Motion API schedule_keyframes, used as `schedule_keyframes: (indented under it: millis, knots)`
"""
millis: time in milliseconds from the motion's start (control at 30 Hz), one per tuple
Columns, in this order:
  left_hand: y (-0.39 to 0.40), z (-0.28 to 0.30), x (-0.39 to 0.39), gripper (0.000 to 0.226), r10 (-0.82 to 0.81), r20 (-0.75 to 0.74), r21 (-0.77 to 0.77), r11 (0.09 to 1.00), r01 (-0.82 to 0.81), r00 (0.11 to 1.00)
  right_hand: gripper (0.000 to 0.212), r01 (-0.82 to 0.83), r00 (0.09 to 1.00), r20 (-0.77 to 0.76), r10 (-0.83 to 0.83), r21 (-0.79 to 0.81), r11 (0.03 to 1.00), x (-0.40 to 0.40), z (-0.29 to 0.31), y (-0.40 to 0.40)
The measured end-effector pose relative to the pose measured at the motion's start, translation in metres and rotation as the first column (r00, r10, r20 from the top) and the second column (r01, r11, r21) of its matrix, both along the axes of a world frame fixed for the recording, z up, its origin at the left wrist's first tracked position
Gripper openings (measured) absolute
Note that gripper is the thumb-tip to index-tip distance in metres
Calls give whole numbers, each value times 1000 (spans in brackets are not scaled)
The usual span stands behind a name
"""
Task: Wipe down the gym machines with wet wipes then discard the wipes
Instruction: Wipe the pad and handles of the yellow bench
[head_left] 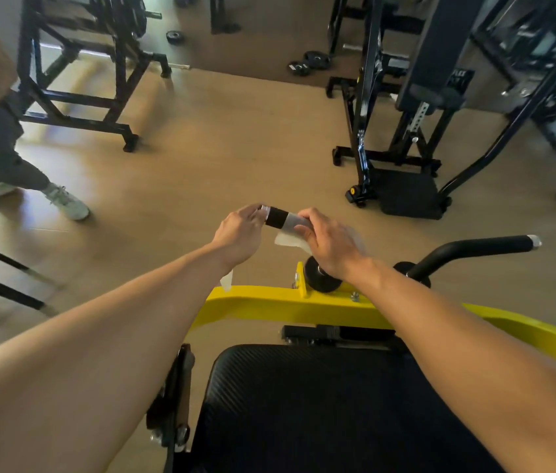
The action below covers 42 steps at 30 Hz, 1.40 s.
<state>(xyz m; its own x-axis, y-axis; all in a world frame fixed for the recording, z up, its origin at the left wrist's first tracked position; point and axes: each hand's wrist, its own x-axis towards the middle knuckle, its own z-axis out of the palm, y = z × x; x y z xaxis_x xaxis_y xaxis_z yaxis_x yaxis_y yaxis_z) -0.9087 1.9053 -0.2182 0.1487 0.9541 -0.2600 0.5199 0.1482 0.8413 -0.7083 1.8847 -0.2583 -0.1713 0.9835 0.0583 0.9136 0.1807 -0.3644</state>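
A yellow-framed gym machine [269,303] with a black padded seat [320,411] stands right below me. Its left black handle [276,217] with a silver end cap sticks up in the middle of the view. My right hand [329,245] grips this handle through a white wet wipe [288,241], which hangs out under the fingers. At the handle's silver tip, my left hand [240,232] holds on, and a second white wipe [227,280] hangs below its wrist. The machine's right handle [481,247] is bare.
Another person's legs and light shoes [65,201] are at the left on the wooden floor. A black rack [82,97] stands at the back left, and a black machine with a footplate [409,196] at the right. Weight plates [307,63] lie at the back.
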Motion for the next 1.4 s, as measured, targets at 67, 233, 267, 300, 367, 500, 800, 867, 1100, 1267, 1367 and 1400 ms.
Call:
schedule_keyframes:
  millis: [67, 233, 267, 300, 367, 500, 800, 867, 1100, 1267, 1367, 1400]
  knots:
    - [0, 2, 2, 33, -5, -7, 14, 1000, 5, 1000, 45, -35, 999, 26, 33, 60, 998, -11, 4, 3]
    - [-1, 3, 1, 37, 10, -29, 19, 1000, -9, 1000, 47, -68, 977, 213, 32, 165, 984, -47, 2, 7]
    - [-1, 4, 1, 37, 12, -33, 17, 1000, -11, 999, 49, -64, 968, 252, 15, 187, 980, -41, -2, 2]
    - [0, 3, 1, 36, 12, -32, 12, 1000, -11, 999, 49, -51, 965, 263, -6, 209, 977, -30, -6, -4]
    - [0, 1, 2, 37, 5, -20, -20, 1000, -5, 1000, 52, -4, 972, 231, -50, 227, 974, -3, -12, -17]
    - [2, 0, 3, 39, 17, -17, -39, 999, -18, 1000, 53, 17, 968, 239, -75, 236, 972, 12, -15, -18]
    - [-2, -2, 6, 36, 65, -32, 12, 998, -65, 997, 45, -51, 936, 348, -43, 256, 965, -31, -10, -2]
    - [-3, -5, 6, 36, 57, -20, -2, 998, -57, 998, 41, -36, 941, 334, -57, 265, 964, -9, -14, -13]
    - [-2, -14, 9, 40, 92, -23, -12, 996, -92, 995, 35, -129, 908, 418, 19, 236, 963, -41, -1, 11]
    - [1, -13, 7, 38, 81, -9, -20, 997, -81, 997, 38, -126, 877, 480, -5, 240, 963, -31, -6, 10]
    - [0, -12, 6, 38, 65, 17, -44, 997, -64, 998, 39, -106, 900, 435, -13, 249, 963, 8, -17, -8]
    - [0, -11, 6, 38, 56, 21, -47, 997, -55, 998, 39, -88, 903, 429, -27, 247, 965, 18, -18, -16]
